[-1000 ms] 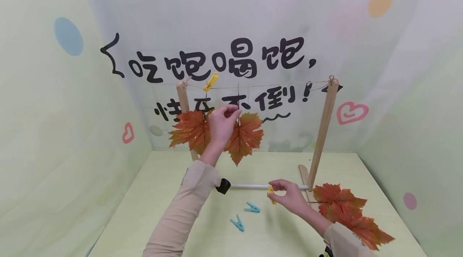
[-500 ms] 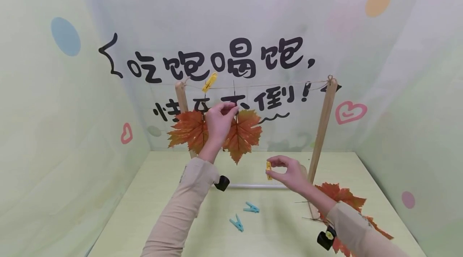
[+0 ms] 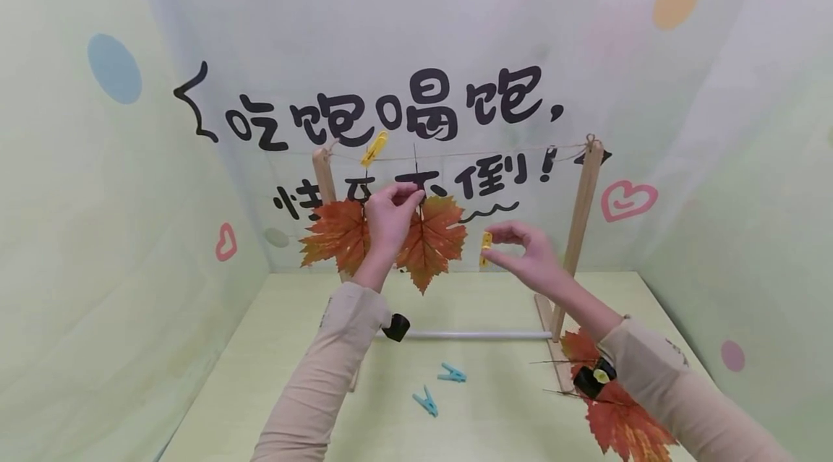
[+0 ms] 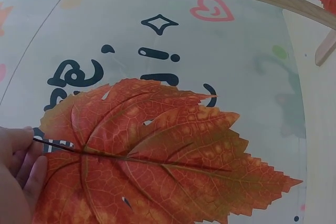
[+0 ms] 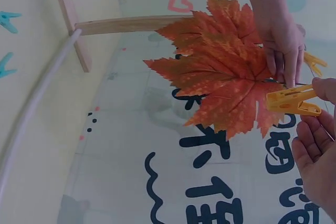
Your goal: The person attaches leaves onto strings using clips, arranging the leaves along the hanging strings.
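Note:
In the head view my left hand (image 3: 389, 220) pinches the thin dark stem of an orange-red maple leaf (image 3: 431, 241); the stem's upper end reaches the twine (image 3: 455, 155). The same leaf (image 4: 157, 150) fills much of the left wrist view. My right hand (image 3: 528, 256) holds a yellow clothespin (image 3: 485, 249) between thumb and fingers, to the right of that leaf and below the twine. A second leaf (image 3: 335, 234) hangs on the left by its stem, under another yellow clothespin (image 3: 374, 150) on the twine. My left hand partly covers both leaves.
Two wooden posts, a left post (image 3: 325, 176) and a right post (image 3: 579, 231), carry the twine. A white rod (image 3: 475, 335) joins them low down. Two blue clothespins, one (image 3: 452, 373) behind the other (image 3: 426, 401), lie on the table (image 3: 260, 375). More leaves (image 3: 628, 418) lie at the right.
My right hand has risen from near the table with the yellow clothespin, to about the height of the leaves. My left hand keeps its pinch on the stem and has shifted slightly left.

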A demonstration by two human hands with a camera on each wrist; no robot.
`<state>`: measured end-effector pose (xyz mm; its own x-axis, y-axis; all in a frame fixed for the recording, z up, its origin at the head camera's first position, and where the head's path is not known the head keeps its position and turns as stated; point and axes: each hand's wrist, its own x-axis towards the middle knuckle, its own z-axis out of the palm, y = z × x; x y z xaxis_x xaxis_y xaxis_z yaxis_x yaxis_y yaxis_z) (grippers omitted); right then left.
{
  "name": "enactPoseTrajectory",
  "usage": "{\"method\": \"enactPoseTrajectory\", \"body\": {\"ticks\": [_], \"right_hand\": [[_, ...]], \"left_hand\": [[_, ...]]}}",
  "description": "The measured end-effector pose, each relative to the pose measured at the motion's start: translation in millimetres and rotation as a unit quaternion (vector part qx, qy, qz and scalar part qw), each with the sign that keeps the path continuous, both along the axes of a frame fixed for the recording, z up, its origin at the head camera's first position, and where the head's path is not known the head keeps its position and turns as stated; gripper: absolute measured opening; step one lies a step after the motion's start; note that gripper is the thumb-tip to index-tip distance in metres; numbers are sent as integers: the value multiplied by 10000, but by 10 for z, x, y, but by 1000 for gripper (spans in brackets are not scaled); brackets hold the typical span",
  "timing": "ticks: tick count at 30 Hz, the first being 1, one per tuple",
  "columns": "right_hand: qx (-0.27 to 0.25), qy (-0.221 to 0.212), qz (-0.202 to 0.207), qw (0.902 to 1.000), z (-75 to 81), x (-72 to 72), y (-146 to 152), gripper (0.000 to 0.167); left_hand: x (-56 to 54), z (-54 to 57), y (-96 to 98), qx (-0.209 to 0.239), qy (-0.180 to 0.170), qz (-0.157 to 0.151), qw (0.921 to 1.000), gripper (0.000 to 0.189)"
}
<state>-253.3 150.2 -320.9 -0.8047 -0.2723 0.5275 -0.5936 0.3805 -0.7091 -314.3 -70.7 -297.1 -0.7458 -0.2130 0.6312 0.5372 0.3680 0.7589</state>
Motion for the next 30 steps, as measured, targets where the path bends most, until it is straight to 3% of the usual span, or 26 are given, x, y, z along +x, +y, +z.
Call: {"method": "enactPoseTrajectory", "body": {"ticks": [13, 21, 30], "right_hand": [[-333, 386, -1, 9987, 495, -109, -44, 31], [-617, 550, -21, 9966, 694, -213, -121, 29], [-1085, 352, 362, 9928, 872, -299, -255, 32]], "left_hand": [[-2, -16, -14, -41, 80, 66, 9999, 14], [-7, -22, -21, -22, 135, 87, 9999, 14], [2, -32, 4, -73, 173, 51, 9998, 13]]}}
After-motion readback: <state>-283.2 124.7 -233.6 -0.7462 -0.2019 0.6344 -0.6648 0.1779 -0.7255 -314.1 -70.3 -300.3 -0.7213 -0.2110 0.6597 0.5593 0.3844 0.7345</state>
